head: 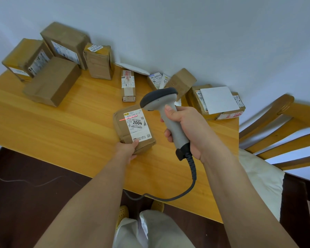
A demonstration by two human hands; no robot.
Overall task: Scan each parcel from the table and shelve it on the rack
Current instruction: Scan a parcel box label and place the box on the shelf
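Wooden table [61, 133]; left hand [127, 149] gripping parcel [134, 128], right hand [188, 127] clutching scanner [166, 111] above.

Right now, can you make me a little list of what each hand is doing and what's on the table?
left hand: holds the near end of the small brown parcel, which lies on the wooden table
right hand: grips the grey barcode scanner
scanner light: red line across the parcel's white label
label number: 2004
cord: runs off the table's near edge
other parcels: cardboard boxes along the wall
rack: not in view
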